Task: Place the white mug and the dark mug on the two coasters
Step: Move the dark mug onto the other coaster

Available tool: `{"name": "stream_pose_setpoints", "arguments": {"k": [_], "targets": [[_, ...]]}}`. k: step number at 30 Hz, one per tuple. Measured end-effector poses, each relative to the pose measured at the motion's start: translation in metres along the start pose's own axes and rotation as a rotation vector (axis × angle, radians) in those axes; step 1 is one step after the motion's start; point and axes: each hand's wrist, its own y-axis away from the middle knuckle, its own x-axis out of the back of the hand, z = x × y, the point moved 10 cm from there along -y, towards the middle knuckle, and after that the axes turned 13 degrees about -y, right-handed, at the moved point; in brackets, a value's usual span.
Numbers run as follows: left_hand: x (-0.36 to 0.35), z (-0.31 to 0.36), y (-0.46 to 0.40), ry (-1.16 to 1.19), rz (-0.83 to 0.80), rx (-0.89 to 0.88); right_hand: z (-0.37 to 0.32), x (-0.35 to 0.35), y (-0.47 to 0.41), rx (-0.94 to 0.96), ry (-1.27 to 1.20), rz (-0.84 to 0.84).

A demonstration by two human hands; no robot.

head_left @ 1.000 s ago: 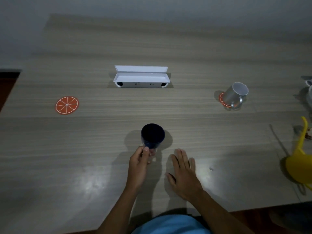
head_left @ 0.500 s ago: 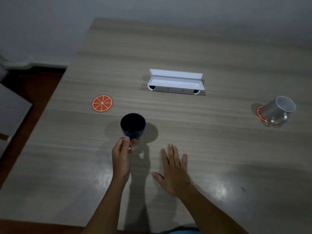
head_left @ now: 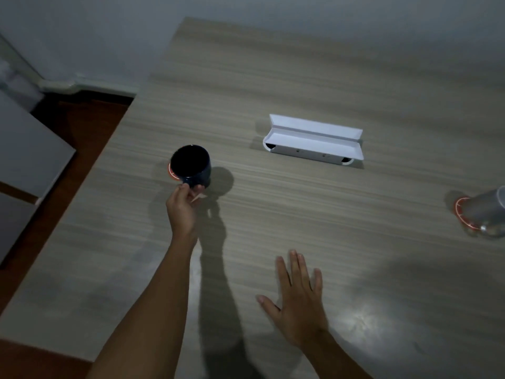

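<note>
Left of centre in the frame, the left hand (head_left: 183,203) has its fingers pinched on the handle at the near side of the dark mug (head_left: 191,166), which sits upright over an orange coaster (head_left: 170,170) whose rim shows only along the mug's left edge. At the right edge the white mug (head_left: 489,212) stands on the other coaster (head_left: 461,213), partly cut off by the frame. The right hand (head_left: 300,305) lies flat on the table (head_left: 300,214) at lower centre, fingers spread and holding nothing, with a white box (head_left: 314,142) above it.
</note>
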Motion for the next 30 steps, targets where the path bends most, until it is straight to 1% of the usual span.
{"name": "stream_pose_setpoints", "arguments": {"k": [7,13,26,30], "targets": [[0.011,0.009,-0.057,-0.010,0.083,-0.013,0.003,-0.001,-0.002,0.001,0.001,0.015],[0.021,0.003,-0.084,-0.033,0.117,0.005,0.004,-0.002,-0.003,-0.004,0.005,0.014],[0.016,-0.011,-0.086,-0.050,0.090,0.081,0.006,-0.005,-0.003,-0.005,0.015,0.007],[0.014,-0.004,-0.075,-0.110,0.059,0.089,0.006,-0.004,-0.003,-0.011,0.016,-0.003]]}}
